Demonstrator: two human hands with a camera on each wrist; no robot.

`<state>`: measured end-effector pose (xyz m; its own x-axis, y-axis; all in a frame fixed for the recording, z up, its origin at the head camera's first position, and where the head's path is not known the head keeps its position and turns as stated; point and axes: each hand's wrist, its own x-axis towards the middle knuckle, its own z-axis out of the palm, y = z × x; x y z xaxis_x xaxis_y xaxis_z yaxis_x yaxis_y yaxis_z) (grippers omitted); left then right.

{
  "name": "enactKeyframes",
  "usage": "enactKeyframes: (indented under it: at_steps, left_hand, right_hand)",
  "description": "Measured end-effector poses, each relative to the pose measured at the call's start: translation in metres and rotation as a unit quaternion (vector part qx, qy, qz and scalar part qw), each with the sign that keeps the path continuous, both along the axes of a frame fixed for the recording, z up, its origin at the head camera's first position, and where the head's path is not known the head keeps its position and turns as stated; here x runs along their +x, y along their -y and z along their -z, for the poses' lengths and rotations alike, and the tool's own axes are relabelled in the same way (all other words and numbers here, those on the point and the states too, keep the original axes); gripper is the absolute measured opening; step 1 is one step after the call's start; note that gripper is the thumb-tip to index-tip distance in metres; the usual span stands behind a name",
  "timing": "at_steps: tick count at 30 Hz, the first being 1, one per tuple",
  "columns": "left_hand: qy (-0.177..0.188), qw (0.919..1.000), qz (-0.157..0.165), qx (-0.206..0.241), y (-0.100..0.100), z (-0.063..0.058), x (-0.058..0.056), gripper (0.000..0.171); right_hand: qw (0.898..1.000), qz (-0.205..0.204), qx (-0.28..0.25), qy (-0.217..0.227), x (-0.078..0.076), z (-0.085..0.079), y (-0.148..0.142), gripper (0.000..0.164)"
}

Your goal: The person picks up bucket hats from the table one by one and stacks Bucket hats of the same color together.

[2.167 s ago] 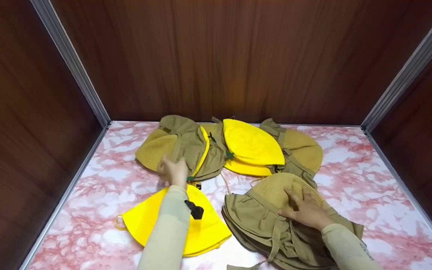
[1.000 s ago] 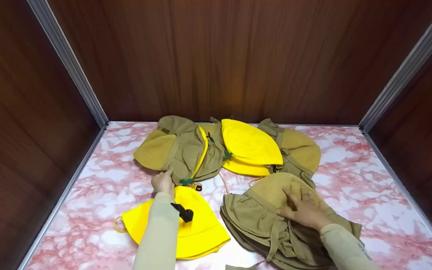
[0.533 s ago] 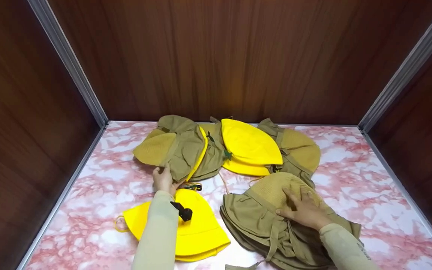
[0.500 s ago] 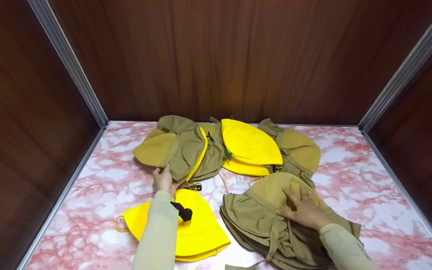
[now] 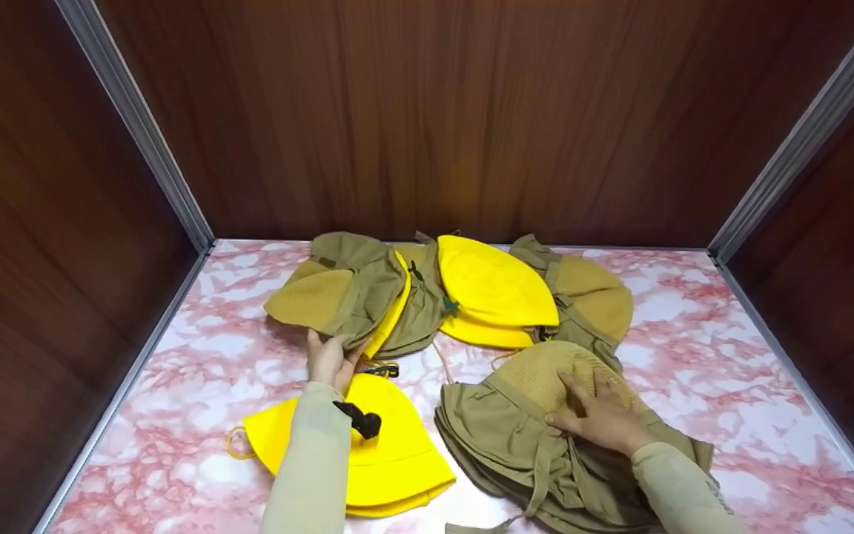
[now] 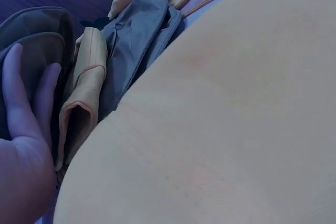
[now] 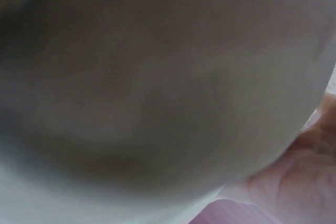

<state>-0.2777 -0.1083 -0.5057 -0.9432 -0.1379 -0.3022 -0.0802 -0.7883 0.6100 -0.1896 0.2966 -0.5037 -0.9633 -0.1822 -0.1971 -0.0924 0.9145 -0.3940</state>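
My left hand (image 5: 330, 361) holds the near edge of a khaki sun hat (image 5: 371, 278) with a tan woven brim, at the back left. That edge is slightly raised, and a yellow hat edge (image 5: 386, 334) shows beside it. In the left wrist view, fingers (image 6: 18, 95) lie against the dark fabric of the hat (image 6: 39, 22). My right hand (image 5: 605, 417) rests with spread fingers on a stack of khaki hats (image 5: 505, 426) at the front right. The right wrist view is mostly blocked by a blurred sleeve.
A yellow bucket hat (image 5: 397, 452) lies under my left forearm. Another yellow hat (image 5: 497, 285) and a khaki hat (image 5: 594, 293) lie along the back. Cords trail between the hats on the marbled tabletop (image 5: 175, 415). Wood-look panels (image 5: 457, 119) enclose three sides.
My left hand has come down from above the back-left khaki hat to its near edge, taken hold and raised it a little. The right hand has stayed on its stack.
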Motion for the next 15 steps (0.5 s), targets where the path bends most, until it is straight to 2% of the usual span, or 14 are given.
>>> enactKeyframes:
  at_steps: [3,9,15]
  left_hand:
    - [-0.023,0.9991,0.019,0.029,-0.0006,0.0005,0.0002,0.096]
    - [-0.049,0.9964,0.043,0.054,-0.0010,0.0024,0.0021,0.099]
    - [-0.126,0.9884,0.049,0.068,-0.0022,-0.0012,0.0060,0.083]
  right_hand:
    - [1.000,0.002,0.004,0.004,-0.0007,-0.0013,-0.0004,0.088]
    - [1.000,0.005,0.005,0.006,-0.0003,-0.0028,-0.0008,0.089]
    - [1.000,0.007,-0.003,0.009,0.0003,-0.0035,-0.0010,0.088]
